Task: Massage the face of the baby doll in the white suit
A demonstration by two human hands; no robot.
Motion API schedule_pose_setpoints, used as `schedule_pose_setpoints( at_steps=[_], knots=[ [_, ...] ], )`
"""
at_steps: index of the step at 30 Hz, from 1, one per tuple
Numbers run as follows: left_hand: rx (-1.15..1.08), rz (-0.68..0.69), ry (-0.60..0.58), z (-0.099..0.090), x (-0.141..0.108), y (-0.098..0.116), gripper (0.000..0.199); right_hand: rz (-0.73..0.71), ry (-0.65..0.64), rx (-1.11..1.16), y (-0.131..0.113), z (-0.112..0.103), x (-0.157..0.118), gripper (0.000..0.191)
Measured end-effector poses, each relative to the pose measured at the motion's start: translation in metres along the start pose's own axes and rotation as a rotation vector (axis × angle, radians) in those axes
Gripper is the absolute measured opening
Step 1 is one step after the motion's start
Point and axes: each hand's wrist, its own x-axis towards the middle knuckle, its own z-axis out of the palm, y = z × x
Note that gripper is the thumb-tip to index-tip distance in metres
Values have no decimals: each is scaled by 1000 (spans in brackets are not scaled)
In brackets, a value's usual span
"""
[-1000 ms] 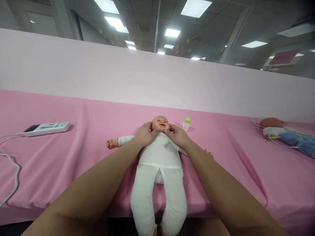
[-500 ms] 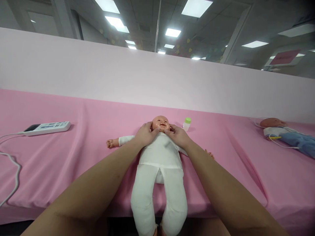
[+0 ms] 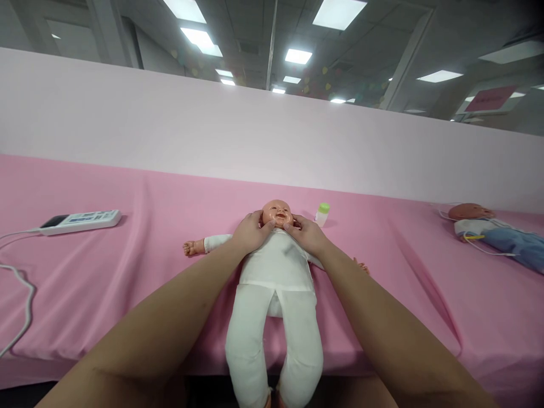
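Observation:
A baby doll (image 3: 277, 266) with a white cloth body lies on its back on the pink sheet, its head away from me and its feet over the near edge. My left hand (image 3: 254, 232) cups the left side of the doll's head, thumb at the chin. On the other side, my right hand (image 3: 309, 233) cups the jaw in the same way, its thumb near the mouth. Both sets of fingers curl behind the head, so their tips are hidden. Just beyond my right hand stands a small white bottle (image 3: 322, 217) with a green cap.
The pink sheet (image 3: 161, 209) covers the table up to a low white wall (image 3: 238, 141) with glass above. At left lies a white handheld device (image 3: 87, 222) with a cable (image 3: 29, 306). A second doll (image 3: 505, 235) in blue, with thin tubing, lies at far right.

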Motion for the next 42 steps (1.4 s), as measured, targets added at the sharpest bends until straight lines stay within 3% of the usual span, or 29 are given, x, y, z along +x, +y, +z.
schedule_pose_setpoints(
  at_steps=[42],
  knots=[
    [-1,-17,-9,0,0,0,55,13,-15,27,-1,-1,-1,59]
  ],
)
